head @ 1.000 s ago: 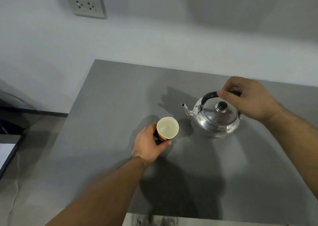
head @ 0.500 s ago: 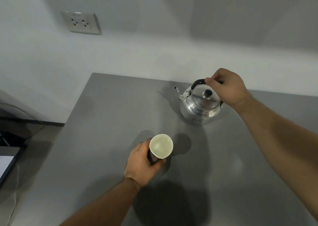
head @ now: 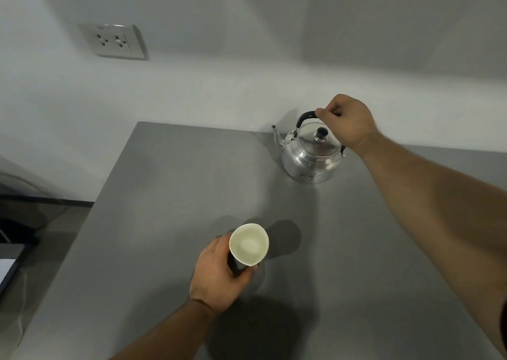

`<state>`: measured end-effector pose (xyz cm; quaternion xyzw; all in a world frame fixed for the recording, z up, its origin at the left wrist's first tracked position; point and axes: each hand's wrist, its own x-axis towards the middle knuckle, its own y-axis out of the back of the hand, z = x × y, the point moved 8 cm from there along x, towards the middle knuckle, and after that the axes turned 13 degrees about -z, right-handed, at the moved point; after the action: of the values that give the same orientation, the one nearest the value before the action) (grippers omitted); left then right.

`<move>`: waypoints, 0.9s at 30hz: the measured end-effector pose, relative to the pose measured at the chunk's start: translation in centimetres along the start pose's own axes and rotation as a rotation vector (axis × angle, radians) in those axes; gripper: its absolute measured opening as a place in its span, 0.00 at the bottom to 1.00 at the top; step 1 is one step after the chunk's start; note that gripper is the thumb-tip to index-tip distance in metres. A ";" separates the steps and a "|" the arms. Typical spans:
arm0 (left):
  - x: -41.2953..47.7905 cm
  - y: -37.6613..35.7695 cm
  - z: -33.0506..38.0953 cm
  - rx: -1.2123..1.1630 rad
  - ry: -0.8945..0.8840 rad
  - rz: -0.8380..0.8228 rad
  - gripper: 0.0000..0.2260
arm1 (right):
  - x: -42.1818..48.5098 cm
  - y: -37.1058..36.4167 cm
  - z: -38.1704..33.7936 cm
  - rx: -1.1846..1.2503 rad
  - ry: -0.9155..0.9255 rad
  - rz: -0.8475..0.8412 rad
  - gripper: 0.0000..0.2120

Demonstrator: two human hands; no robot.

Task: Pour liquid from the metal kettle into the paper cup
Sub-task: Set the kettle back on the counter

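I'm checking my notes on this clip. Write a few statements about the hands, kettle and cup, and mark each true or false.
1. The right hand grips the kettle by its black handle. True.
2. The kettle is tipped over the cup. False: it stands upright on the table, apart from the cup.
3. The left hand holds the cup. True.
4. The cup is empty. False: liquid shows inside.
5. The kettle's spout points toward the right arm. False: it points left, away from it.

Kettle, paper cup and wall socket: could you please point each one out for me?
kettle (head: 312,159), head view, on its shiny metal body.
paper cup (head: 249,245), head view, on the liquid inside.
wall socket (head: 113,41), head view, on its faceplate.
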<state>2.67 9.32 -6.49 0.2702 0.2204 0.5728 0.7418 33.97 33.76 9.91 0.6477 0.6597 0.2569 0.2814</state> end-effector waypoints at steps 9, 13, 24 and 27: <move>0.1 -0.1 0.2 -0.010 -0.023 -0.001 0.28 | 1.2 0.2 0.5 -0.032 0.008 0.028 0.12; 0.1 -0.1 0.2 -0.014 -0.027 0.002 0.27 | 1.6 0.3 0.5 -0.048 0.018 0.045 0.12; 0.1 -0.2 0.0 -0.005 0.013 0.006 0.27 | 1.7 0.1 0.3 -0.092 0.050 0.019 0.13; 0.1 -0.2 -0.1 0.009 0.026 0.008 0.27 | 1.4 0.2 -0.1 -0.104 0.064 0.024 0.11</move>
<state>2.78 9.37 -6.68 0.2670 0.2315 0.5784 0.7352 34.05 35.16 10.12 0.6316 0.6462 0.3148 0.2905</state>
